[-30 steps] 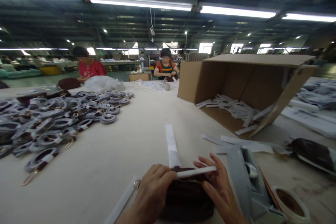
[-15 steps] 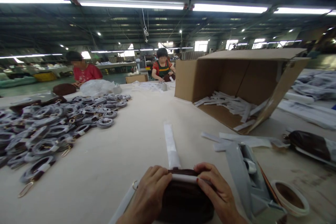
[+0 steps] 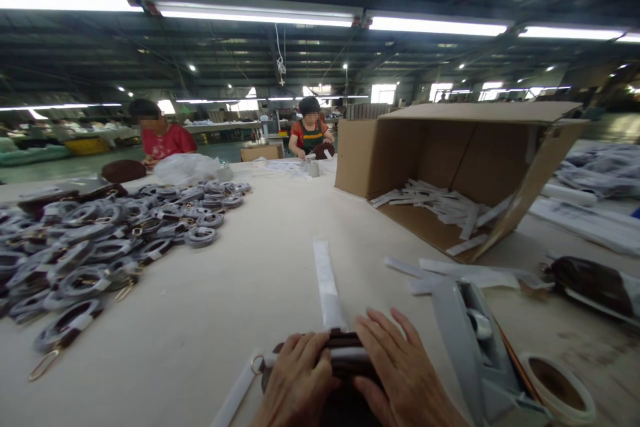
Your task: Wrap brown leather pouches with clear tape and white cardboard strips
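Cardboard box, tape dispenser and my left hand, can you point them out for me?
Cardboard box [image 3: 354, 159]: head view, outer left side.
Tape dispenser [image 3: 456, 330]: head view, grey body.
Left hand [image 3: 300, 379]: head view, back of hand.

Dark brown pouch [image 3: 346, 407] | on pale tabletop [image 3: 270, 267] | 1 white strip [image 3: 346, 352] across upper part

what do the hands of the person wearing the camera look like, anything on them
Both the left hand and the right hand are bare: no gloves, and no rings to be seen on the fingers in view. No watch, bracelet or sleeve shows on the parts of the wrists in the picture. The nails are too blurred to tell whether they are painted.
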Demonstrator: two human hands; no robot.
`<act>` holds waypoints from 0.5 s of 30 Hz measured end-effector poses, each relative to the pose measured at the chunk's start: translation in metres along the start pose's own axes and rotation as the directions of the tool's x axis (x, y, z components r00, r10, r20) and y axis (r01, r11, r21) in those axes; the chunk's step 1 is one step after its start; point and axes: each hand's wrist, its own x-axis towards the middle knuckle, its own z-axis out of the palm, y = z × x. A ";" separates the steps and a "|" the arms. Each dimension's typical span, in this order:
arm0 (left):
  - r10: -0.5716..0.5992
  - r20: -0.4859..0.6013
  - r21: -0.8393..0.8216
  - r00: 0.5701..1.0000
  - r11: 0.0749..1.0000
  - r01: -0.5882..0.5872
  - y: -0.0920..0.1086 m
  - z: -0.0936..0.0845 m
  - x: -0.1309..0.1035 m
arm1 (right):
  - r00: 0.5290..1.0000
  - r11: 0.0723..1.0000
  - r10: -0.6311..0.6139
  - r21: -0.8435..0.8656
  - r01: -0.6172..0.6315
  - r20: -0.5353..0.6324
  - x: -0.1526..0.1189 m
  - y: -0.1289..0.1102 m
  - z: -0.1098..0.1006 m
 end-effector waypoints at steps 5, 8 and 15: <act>-0.047 0.020 -0.032 0.999 0.998 0.047 0.002 -0.003 0.003 | 1.000 0.999 -0.006 0.032 0.006 0.010 -0.004 -0.004 0.014; -0.137 0.129 -0.038 0.982 0.989 0.143 0.005 -0.006 0.007 | 0.998 0.998 -0.047 0.040 0.049 -0.043 -0.008 -0.003 0.018; 0.021 0.013 0.108 1.000 0.994 -0.022 0.009 -0.011 0.010 | 0.989 0.997 -0.076 0.000 0.077 -0.128 -0.008 -0.009 0.018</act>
